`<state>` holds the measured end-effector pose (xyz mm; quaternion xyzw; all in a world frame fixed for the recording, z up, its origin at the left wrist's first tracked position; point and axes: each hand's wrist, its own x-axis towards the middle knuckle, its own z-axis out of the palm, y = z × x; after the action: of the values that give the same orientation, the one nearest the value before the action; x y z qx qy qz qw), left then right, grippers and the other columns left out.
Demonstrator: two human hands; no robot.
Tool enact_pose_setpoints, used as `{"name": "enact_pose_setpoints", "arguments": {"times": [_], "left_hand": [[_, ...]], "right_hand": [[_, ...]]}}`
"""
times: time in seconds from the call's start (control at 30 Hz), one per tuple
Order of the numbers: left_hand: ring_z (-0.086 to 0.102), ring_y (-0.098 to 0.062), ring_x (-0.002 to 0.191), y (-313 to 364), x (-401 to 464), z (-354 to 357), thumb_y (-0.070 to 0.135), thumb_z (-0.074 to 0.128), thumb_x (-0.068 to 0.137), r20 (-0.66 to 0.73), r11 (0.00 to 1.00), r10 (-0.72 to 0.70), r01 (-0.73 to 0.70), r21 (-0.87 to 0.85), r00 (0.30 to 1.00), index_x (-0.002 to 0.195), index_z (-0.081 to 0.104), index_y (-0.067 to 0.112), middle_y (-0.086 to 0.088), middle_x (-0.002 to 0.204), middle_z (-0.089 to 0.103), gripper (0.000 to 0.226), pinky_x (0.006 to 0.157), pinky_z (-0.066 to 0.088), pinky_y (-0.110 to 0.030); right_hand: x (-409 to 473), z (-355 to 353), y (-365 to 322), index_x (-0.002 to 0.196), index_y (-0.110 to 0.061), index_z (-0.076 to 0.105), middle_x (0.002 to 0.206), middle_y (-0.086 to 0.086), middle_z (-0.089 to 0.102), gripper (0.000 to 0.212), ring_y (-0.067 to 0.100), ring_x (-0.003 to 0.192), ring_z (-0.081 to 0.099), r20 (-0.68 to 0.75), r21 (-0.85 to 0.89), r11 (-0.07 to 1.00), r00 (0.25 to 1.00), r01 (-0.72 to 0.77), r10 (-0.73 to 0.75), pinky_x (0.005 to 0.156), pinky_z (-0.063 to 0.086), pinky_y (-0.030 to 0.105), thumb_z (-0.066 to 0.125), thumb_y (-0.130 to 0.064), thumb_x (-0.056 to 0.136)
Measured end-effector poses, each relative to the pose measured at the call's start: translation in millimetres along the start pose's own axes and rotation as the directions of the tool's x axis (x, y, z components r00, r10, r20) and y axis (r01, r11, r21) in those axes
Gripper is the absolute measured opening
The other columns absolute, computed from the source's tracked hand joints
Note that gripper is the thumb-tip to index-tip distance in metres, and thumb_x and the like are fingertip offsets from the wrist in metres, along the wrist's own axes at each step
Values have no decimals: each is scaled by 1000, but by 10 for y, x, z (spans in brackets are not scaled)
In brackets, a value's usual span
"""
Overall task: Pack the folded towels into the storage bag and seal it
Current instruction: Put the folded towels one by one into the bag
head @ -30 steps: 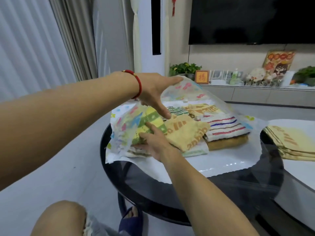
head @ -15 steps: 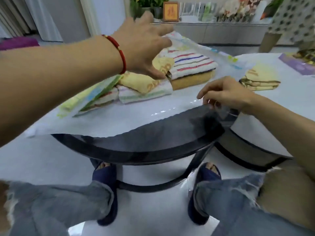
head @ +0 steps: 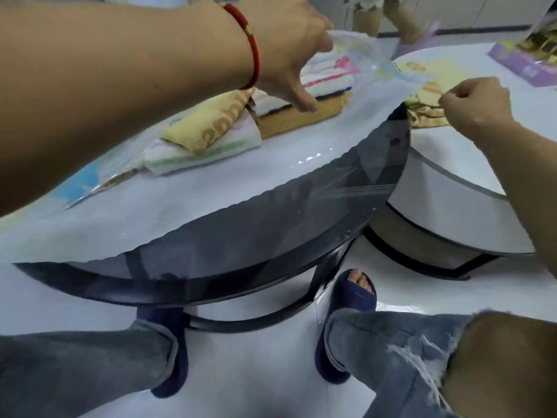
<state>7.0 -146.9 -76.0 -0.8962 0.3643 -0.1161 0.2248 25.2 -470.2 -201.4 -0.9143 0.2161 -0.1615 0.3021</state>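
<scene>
The clear storage bag (head: 180, 212) lies flat over the dark glass round table (head: 271, 245). Several folded towels are inside it: a yellow printed one (head: 211, 128) on a white striped one, a brown one (head: 301, 119), and a white one with coloured stripes (head: 325, 82). My left hand (head: 289, 46), with a red string on the wrist, reaches over them and grips the bag's lifted top sheet. My right hand (head: 473, 107) is pinched at the bag's right corner. Behind that hand, more folded yellow towels (head: 428, 116) lie outside the bag.
A white round table (head: 452, 176) adjoins the glass one on the right and carries a purple packet (head: 524, 64). Another person's legs and slippers (head: 407, 25) stand beyond the tables. My knees and blue slippers (head: 355, 291) are under the glass table's front edge.
The view has tilted further down and nearer. My right hand went from the towels to the bag's front edge, then right to its corner. My left hand stays above the towels.
</scene>
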Motion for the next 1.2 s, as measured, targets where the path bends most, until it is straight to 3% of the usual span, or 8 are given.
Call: {"name": "enact_pose_setpoints", "arguments": {"times": [0.2,0.6,0.67,0.73,0.8,0.97,1.03,1.2], "left_hand": [[52,-39,119,33,320,41,64,64,79,-57,997,-23,18,-81,998,140,49,7,-18,136,55,84,96,47,-53],[51,-39,123,56,494,41,71,57,75,-74,989,-72,61,-136,995,141,51,12,-18,140,54,89,94,47,-51],[48,-38,125,82,446,38,75,54,73,-85,991,-69,59,-118,994,140,52,15,-16,140,53,90,91,47,-51],[45,-36,126,109,385,38,78,52,71,-85,991,-54,43,-125,995,139,53,20,-14,141,51,89,87,48,-50],[47,-36,123,137,298,34,79,51,69,-75,989,-53,41,-145,996,138,54,23,-12,140,52,89,84,51,-49],[51,-42,121,99,-13,14,75,59,70,6,978,-108,107,-178,994,138,52,33,-13,143,50,81,88,50,-57],[51,-44,118,66,-177,17,74,60,70,28,976,-134,137,-172,991,138,52,35,-13,144,48,79,87,51,-57],[50,-43,121,-76,-569,41,70,63,74,101,965,-199,213,-152,975,143,46,32,-10,150,43,81,91,50,-57]], "right_hand": [[574,184,240,129,-14,69,136,22,63,35,42,125,57,66,-117,992,996,-51,59,106,48,45,48,-24,103],[852,196,328,115,-30,65,131,15,59,26,40,133,43,107,-249,946,965,-206,238,110,35,49,65,-24,90],[752,85,338,113,-26,69,128,13,62,28,38,125,54,146,-178,964,964,-196,223,106,48,46,64,-14,89],[617,-31,367,114,-22,69,122,12,62,32,33,108,62,199,-42,973,953,-226,230,85,58,42,60,-5,89],[456,-140,402,119,-21,68,119,14,58,42,27,86,59,286,160,940,925,-303,249,61,50,35,52,3,88],[-46,-478,416,127,-19,70,94,8,49,60,19,68,43,369,585,708,907,-395,201,57,38,29,43,7,79],[-288,-646,346,125,-19,72,100,10,52,63,23,82,49,355,706,614,927,-353,125,64,39,29,44,6,75],[-946,-1013,-10,127,-14,72,141,20,61,59,37,129,60,423,846,411,897,-340,-129,116,43,41,39,5,82]]}}
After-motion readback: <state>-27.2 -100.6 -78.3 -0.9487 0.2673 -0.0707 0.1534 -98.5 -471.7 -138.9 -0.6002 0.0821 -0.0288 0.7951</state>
